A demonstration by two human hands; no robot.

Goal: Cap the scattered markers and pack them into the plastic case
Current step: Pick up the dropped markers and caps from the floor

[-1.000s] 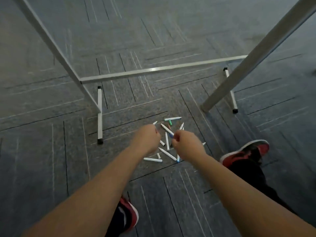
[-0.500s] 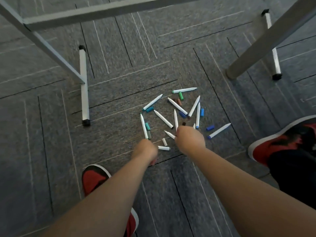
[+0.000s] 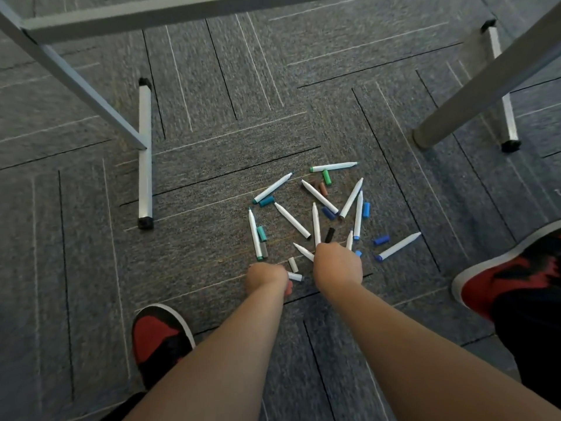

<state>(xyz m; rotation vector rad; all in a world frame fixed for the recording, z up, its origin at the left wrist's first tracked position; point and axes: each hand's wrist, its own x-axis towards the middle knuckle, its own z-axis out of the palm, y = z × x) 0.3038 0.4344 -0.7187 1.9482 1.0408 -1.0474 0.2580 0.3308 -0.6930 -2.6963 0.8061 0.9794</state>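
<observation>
Markers: white-barrelled markers (image 3: 315, 223) are lying uncapped in a loose fan on the carpet floor (image 3: 212, 132), several crossing or touching.
Caps: a green cap (image 3: 326, 176), a blue cap (image 3: 381, 240) and a black cap (image 3: 329, 235) are lying among the barrels.
Case: the plastic case is not showing.
Handling: the markers are looking light, stiff, smooth and likely to roll. A mid-barrel pinch, clear of the inked tip, is seeming safest.
Right hand: the right hand (image 3: 337, 264) is reaching onto the fan's near ends. Its fingers are curling out of sight, so I cannot tell what they hold.
Left hand: the left hand (image 3: 267, 278) is bunching beside a short white piece (image 3: 297, 276), its grip equally hidden.
Surroundings: red-and-black shoes (image 3: 158, 338) are flanking the pile, with metal frame legs (image 3: 145, 153) beyond.
</observation>
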